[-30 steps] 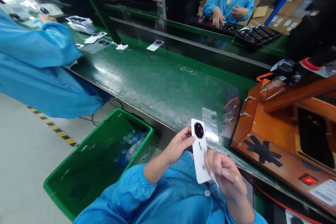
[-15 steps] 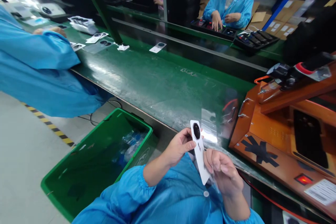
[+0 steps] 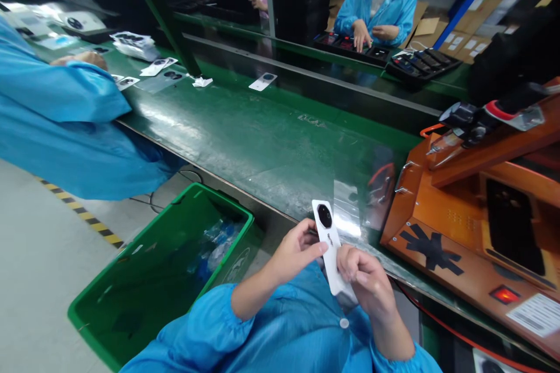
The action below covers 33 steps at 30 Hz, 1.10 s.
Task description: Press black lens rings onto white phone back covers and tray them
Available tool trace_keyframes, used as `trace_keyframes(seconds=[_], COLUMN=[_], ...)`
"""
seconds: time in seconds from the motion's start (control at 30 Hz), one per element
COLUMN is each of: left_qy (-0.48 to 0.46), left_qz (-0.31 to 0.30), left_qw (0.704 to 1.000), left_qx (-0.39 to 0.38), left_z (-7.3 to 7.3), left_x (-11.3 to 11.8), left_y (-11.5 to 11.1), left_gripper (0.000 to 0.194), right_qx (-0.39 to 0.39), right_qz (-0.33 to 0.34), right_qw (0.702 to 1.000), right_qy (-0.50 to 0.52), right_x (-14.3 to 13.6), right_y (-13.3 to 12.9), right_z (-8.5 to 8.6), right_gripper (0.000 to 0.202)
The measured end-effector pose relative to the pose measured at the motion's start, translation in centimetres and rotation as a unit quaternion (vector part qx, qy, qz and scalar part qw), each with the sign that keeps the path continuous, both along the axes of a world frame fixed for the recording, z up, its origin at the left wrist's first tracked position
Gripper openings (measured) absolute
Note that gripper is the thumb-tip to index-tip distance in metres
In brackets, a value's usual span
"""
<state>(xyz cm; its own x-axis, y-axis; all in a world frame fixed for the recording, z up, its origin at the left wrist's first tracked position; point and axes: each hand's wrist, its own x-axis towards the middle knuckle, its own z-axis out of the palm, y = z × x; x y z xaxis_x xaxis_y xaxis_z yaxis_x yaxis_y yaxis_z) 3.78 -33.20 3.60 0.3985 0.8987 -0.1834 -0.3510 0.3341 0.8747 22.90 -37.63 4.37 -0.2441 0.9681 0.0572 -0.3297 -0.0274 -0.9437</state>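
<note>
A white phone back cover [image 3: 331, 265] with a round black camera area at its upper end is held tilted in front of my body. My left hand [image 3: 295, 250] grips its left edge, thumb on the face and fingers behind. Against the right edge, my right hand [image 3: 367, 277] is closed, its fingertips curled in a pinch. A greyish see-through film [image 3: 349, 298] shows at the cover's lower end, by the right hand; the pinch itself is partly hidden.
An orange machine [image 3: 415, 210] with a lever stands at right. Below the green bench [image 3: 245, 145], a green bin [image 3: 144, 256] holds clear plastic scraps. Another white cover [image 3: 263, 81] lies farther back. A co-worker's blue sleeve [image 3: 83, 93] is at left; two people work across the bench.
The cover has turned so more of its white face shows, and its lower end has risen slightly. My right hand has shifted a little left, and the film now shows beneath the lower end.
</note>
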Motion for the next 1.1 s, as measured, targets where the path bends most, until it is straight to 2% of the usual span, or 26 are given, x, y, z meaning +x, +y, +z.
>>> trace_keyframes(seconds=[0.1,0.17,0.23,0.3,0.37,0.43,0.57,0.67,0.73,0.77,0.83,0.9,0.93,1.0,1.03,1.1], left_qy=[0.086,0.102,0.106,0.108,0.108,0.114,0.186,0.213,0.227,0.254,0.340,0.410,0.424,0.428,0.428,0.430], left_qz=[-0.039,-0.028,-0.005,-0.011,-0.026,-0.037,-0.071,-0.084,-0.072,-0.050,0.039,0.137,0.161,0.148,0.125,0.084], left_qw=[0.995,0.993,0.991,0.990,0.989,0.989,0.979,0.972,0.971,0.966,0.932,0.851,0.806,0.745,0.731,0.727], left_qx=[-0.029,-0.056,-0.076,-0.090,-0.094,-0.085,-0.047,-0.047,-0.039,-0.010,0.117,0.298,0.380,0.490,0.517,0.529], left_z=[-0.9,-1.6,-2.3,-2.9,-3.2,-3.3,-3.1,-3.1,-3.4,-3.5,-4.1,-4.8,-5.3,-6.3,-6.8,-7.8], left_x=[-0.7,-1.0,-1.1,-1.0,-0.9,-0.9,-1.4,-2.0,-2.5,-2.7,-3.3,-3.8,-4.1,-4.4,-4.4,-4.4], left_y=[-0.8,-1.1,-1.1,-1.0,-1.0,-1.0,-1.3,-1.5,-1.7,-1.8,-1.8,-1.5,-1.2,-0.6,-0.2,0.3], left_gripper=[0.049,0.051,0.053,0.058,0.062,0.064,0.060,0.062,0.057,0.049,0.030,0.018,0.018,0.039,0.050,0.061], right_qx=[0.006,0.013,0.018,0.012,-0.010,-0.039,-0.059,-0.046,-0.034,-0.027,-0.014,-0.007,-0.004,0.005,0.012,0.028], right_qz=[0.041,0.064,0.036,-0.033,-0.096,-0.118,-0.113,-0.105,-0.091,-0.085,-0.077,-0.076,-0.076,-0.085,-0.095,-0.123], right_qw=[0.989,0.972,0.954,0.934,0.919,0.915,0.913,0.899,0.889,0.885,0.878,0.875,0.874,0.872,0.870,0.861], right_qy=[-0.144,-0.225,-0.298,-0.354,-0.381,-0.383,-0.389,-0.423,-0.448,-0.458,-0.472,-0.479,-0.480,-0.482,-0.484,-0.492], right_x=[0.6,0.9,1.1,1.1,0.9,0.5,-0.2,-0.3,0.0,0.2,0.6,0.8,0.7,0.5,0.3,-0.1], right_y=[-0.2,-0.2,0.0,0.9,2.4,4.4,7.7,8.8,9.0,9.0,9.0,9.0,9.0,9.0,8.9,8.6], right_z=[0.5,1.3,2.3,3.0,3.3,3.2,2.7,2.5,2.3,2.2,2.0,1.8,1.7,1.6,1.5,1.2], right_gripper=[0.032,0.029,0.027,0.029,0.032,0.034,0.035,0.033,0.031,0.030,0.028,0.027,0.026,0.025,0.024,0.023])
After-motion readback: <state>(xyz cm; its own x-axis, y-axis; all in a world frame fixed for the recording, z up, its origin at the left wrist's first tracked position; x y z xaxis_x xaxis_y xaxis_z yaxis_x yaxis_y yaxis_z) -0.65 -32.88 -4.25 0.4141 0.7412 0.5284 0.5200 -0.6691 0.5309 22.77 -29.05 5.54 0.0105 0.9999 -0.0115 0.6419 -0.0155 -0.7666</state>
